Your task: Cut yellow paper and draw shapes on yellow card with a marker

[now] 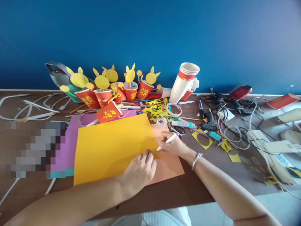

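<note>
In the head view, a white marker pen with a purple end [172, 137] is gripped in my right hand [169, 145], its tip at the right edge of a yellow sheet of paper [105, 147]. My left hand [141, 168], closed with fingers curled, presses down on the sheet close to the pen tip. Its fingertips are partly hidden. Faint circles are drawn along the sheet's upper right edge. An orange sheet [168, 171] lies beneath at the right, and a purple sheet [70, 141] shows at the left.
Behind the paper stand several red cups [88, 98] with yellow paper animal heads, and a tall stack of paper cups [180, 84]. Yellow scraps [156, 108], tape rolls [174, 109] and a glue gun [210, 123] lie around. Cables and a power strip [282, 158] spread rightward.
</note>
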Motion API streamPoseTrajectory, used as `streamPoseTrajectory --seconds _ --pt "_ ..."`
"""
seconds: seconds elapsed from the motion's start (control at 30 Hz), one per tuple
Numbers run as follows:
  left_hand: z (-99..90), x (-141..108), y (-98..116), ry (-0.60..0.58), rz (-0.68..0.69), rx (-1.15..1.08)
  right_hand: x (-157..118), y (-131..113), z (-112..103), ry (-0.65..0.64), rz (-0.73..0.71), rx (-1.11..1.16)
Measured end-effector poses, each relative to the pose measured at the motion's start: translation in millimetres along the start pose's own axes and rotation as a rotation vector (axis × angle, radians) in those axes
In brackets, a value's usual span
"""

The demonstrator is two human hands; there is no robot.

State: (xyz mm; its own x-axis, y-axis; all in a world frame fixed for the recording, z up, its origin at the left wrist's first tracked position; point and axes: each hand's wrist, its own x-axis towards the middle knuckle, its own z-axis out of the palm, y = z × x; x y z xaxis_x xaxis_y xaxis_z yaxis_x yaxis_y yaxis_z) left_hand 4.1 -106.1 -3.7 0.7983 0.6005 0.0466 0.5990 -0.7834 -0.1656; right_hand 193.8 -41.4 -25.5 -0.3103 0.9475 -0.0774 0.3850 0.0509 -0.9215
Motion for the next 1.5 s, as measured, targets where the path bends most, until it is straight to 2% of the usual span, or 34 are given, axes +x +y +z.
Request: streamPoseTrajectory --seconds 0.3,0.83,0.9,1.0,1.1,1.27,1.5 --pt "2.4 0.2 0.2 0.040 0.009 0.037 0.5 -0.8 -1.7 0.017 -0.034 -0.013" --pt "1.7 0.1 0.2 0.009 0.010 0.056 0.6 -0.7 -5.6 -0.039 -0.061 -0.113" --pt "2.5 0.0 0.3 0.014 0.004 0.056 0.2 -1.4 -5.3 -0.065 -0.029 -0.058" --pt "3.5 0.0 0.4 0.053 -0.004 0.064 -0.1 -3.6 -5.6 -0.104 0.044 0.143" --pt "4.2 -0.2 0.7 0.083 0.000 0.073 1.1 -5.5 -6.0 -0.031 0.027 0.211" --pt "4.7 -1.1 1.1 0.065 0.017 0.070 3.8 -6.8 -4.4 0.102 -0.034 0.069" --pt "3.5 -1.1 1.2 0.076 0.012 0.067 3.8 -7.4 -2.5 0.103 0.006 -0.040"
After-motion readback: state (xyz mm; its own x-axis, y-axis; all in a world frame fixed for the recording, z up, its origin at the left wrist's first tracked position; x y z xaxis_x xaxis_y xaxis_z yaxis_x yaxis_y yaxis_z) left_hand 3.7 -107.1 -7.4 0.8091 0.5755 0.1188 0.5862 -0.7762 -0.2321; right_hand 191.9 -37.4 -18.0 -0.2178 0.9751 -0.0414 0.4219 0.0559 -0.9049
